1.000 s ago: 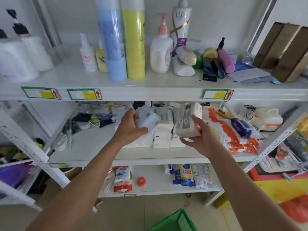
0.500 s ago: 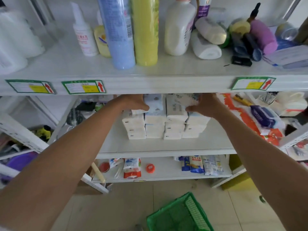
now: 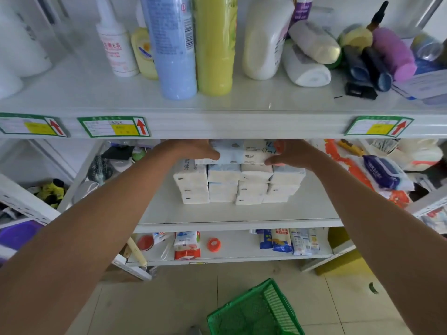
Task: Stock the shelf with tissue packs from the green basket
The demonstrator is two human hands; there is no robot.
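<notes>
Several white tissue packs (image 3: pixel 238 183) are stacked in rows on the middle shelf (image 3: pixel 237 213). On top of the stack lie two more packs, a pale blue one (image 3: pixel 228 154) and a white one (image 3: pixel 255 153). My left hand (image 3: pixel 193 149) grips the blue pack at its left side. Against the right side of the white pack my right hand (image 3: pixel 290 153) is closed. Both hands reach under the upper shelf edge, which hides their fingertips. The green basket (image 3: pixel 256 310) stands on the floor below, and no packs show inside it.
The upper shelf (image 3: pixel 217 124) carries tall blue and yellow bottles (image 3: pixel 191 44), a white bottle and tubes. A purple wipes pack (image 3: pixel 384 172) lies to the right on the middle shelf. The bottom shelf (image 3: pixel 229 258) holds small packets. Tiled floor surrounds the basket.
Both hands carried a tissue pack each from in front of the shelf onto the top of the stack. The view has moved closer and tilted down, so the basket shows more.
</notes>
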